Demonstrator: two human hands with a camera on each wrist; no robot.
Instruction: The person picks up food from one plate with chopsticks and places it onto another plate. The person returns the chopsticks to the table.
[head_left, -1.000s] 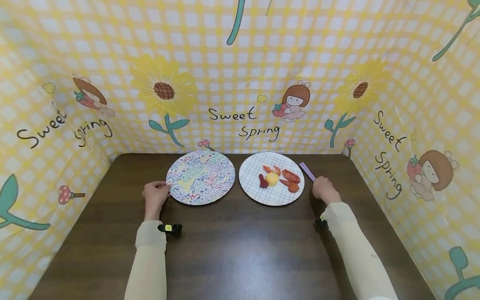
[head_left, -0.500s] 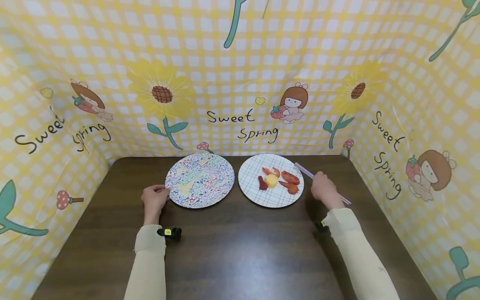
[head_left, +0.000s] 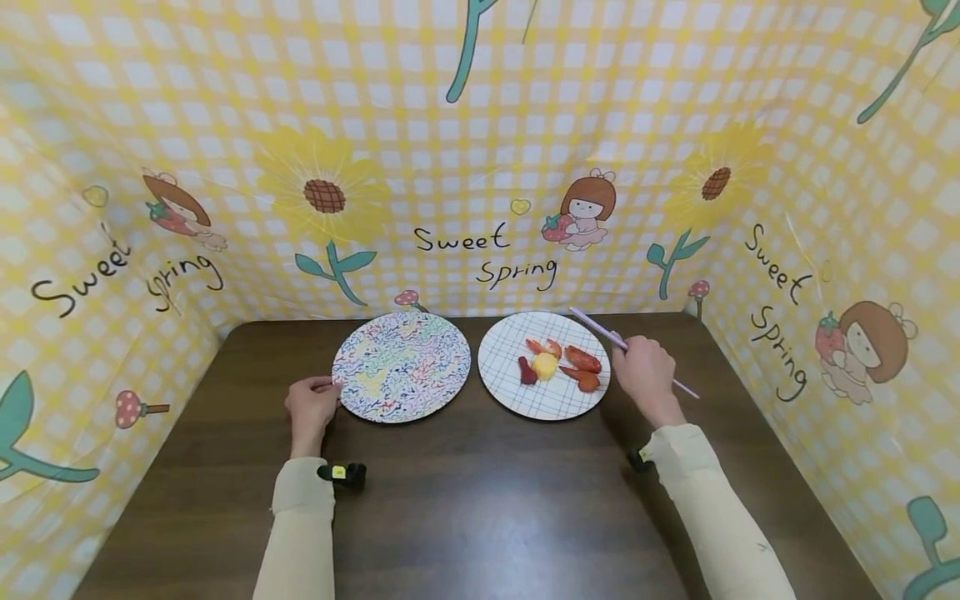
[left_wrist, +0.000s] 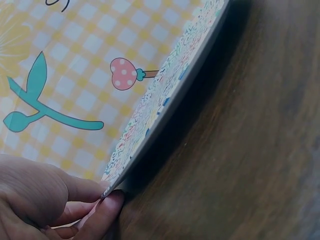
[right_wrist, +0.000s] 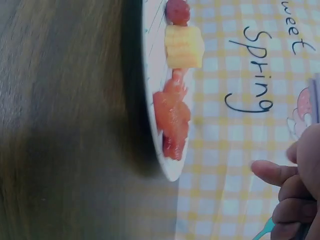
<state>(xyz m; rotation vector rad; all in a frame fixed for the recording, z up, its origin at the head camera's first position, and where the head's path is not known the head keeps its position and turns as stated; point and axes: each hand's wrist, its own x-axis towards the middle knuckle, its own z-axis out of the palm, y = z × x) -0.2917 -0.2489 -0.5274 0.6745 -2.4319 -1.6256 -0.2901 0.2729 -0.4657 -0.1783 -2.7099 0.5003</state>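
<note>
Slender light-purple chopsticks (head_left: 599,328), at the right of the table, in the right hand (head_left: 647,373). Their upper length slants past the far right rim of a round white plate with thin dark checked lines (head_left: 510,392); the other end emerges on the outer side of the hand. Whether they touch that rim, I cannot tell.

Right hand: fingers curled around the chopsticks, back of the hand uppermost. From the right wrist, one digit points out from the curled fingers; much of the hand is cut off there.

Left hand (head_left: 312,406): mostly closed, pinching the left edge of a round plate covered in multicoloured squiggles (head_left: 401,367). The left wrist view shows fingertips on both faces of the rim.

On the checked plate, grouped right of centre: a yellow ridged block (head_left: 545,367), a dark red piece (head_left: 527,372) to its left, orange-red shrimp-like pieces (head_left: 553,347) behind, and reddish-brown pieces (head_left: 583,359) to the right. The two plates sit side by side, just apart, on a dark brown wood-grain table (head_left: 480,517). Yellow-and-white gingham cloth (head_left: 450,167) hangs around the table.
</note>
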